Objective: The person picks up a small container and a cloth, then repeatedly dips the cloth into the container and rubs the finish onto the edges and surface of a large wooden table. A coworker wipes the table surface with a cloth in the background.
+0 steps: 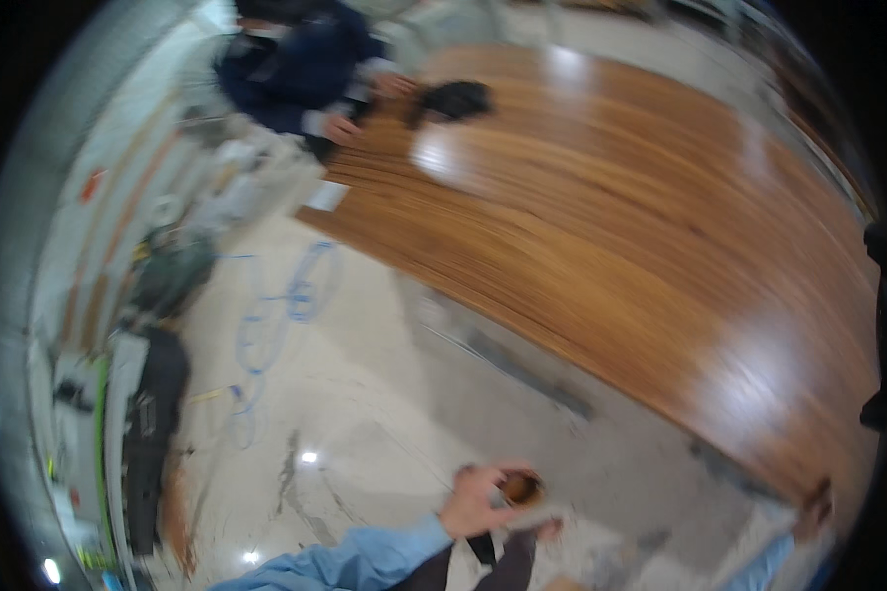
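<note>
My left hand (pixel 476 500), in a light blue sleeve, is low in the head view, over the floor short of the wooden table (pixel 581 227). Its fingers and thumb curl round a small, round brown object (pixel 521 489) with a darker middle. Blur hides whether that is a cup or a roll. At the lower right, my right hand (pixel 814 510) is beside the table's near corner, perhaps touching it. It is smeared, so its fingers do not show clearly.
Across the table's far left end sits a person (pixel 301 74) in dark clothes, hands at the edge near a black item (pixel 453 101). A white card (pixel 328 196) lies on the left corner. Blue cord (pixel 303 295) loops over the floor. A long dark case (pixel 158 424) stands left.
</note>
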{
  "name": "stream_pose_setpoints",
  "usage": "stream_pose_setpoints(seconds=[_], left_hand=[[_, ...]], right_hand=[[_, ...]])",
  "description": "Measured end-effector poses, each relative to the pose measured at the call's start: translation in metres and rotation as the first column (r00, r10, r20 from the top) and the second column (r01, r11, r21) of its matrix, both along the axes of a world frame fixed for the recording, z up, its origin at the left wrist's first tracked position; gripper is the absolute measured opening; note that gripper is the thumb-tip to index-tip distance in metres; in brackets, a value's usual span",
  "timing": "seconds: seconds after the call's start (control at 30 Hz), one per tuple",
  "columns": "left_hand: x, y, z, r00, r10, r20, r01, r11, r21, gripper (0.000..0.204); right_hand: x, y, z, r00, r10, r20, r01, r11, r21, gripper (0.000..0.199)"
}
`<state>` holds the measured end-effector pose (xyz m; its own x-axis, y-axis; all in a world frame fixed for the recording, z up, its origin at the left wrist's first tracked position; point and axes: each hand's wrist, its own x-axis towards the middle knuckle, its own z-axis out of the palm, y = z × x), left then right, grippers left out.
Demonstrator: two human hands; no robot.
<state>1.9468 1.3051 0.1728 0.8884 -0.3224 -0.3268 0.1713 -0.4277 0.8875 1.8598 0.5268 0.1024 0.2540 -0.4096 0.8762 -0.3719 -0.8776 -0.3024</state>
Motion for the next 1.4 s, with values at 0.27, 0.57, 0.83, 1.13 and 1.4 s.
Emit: stream_pose_setpoints(seconds=[0.27, 0.57, 0.83, 1.13, 1.4], left_hand=[[0.008, 0.018, 0.01, 0.986, 0.046, 0.158, -0.036, 0.997, -0.067, 0.064], [0.005, 0.061, 0.008, 0.989, 0.03, 0.145, -0.021, 0.998, -0.064, 0.068], [-0.014, 0.133, 0.02, 0.971, 0.189, 0.148, -0.169, 0.976, -0.136, 0.067], [-0.028, 0.232, 0.078, 0.919, 0.32, 0.232, -0.302, 0.947, -0.111, 0.063], [-0.029, 0.285, 0.097, 0.849, 0.437, 0.297, -0.42, 0.899, -0.121, 0.06]], right_hand=[[0.031, 0.122, 0.011, 0.978, 0.034, 0.205, -0.118, 0.901, 0.416, 0.011], [0.11, 0.288, 0.047, 0.959, 0.162, 0.233, -0.245, 0.887, 0.392, 0.012], [0.215, 0.557, 0.055, 0.816, 0.54, 0.205, -0.577, 0.742, 0.342, 0.006], [0.247, 0.825, 0.178, 0.119, 0.984, 0.131, -0.761, 0.006, 0.648, 0.014], [0.167, 0.723, 0.154, 0.246, 0.952, -0.184, -0.597, 0.298, 0.745, 0.015]])
